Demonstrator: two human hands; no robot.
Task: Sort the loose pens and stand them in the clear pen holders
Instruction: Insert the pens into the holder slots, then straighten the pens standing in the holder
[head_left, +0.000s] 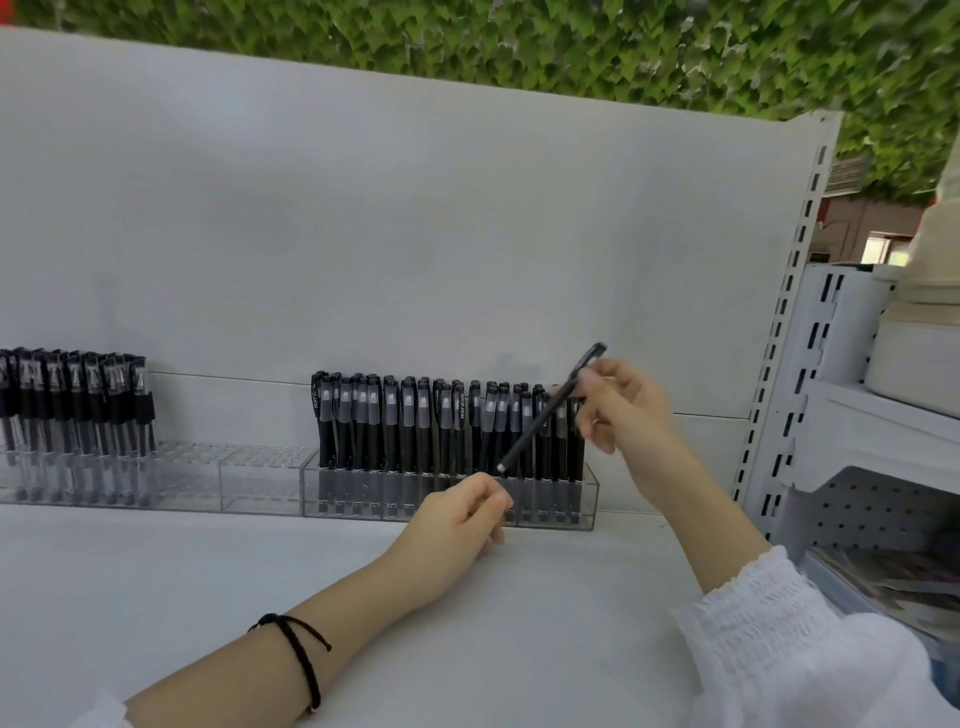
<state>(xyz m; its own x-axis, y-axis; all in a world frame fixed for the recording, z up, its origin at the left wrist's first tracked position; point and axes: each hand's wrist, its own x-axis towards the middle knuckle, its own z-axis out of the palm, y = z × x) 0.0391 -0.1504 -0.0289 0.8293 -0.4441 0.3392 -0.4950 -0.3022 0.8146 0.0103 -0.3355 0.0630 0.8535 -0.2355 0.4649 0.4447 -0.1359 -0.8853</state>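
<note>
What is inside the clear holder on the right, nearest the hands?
Black capped pens stand upright along nearly the whole holder. The right hand and the pen it holds cover the rightmost slots; the left hand hides part of the front.

Black pens (447, 421), clear holders (260, 480), white shelf (363, 597), black bracelet (301, 654), green leaves (519, 41)

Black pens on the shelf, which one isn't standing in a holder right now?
The pen pinched in the right hand: it hangs tilted in the air, while all the others stand upright in the clear holders.
</note>
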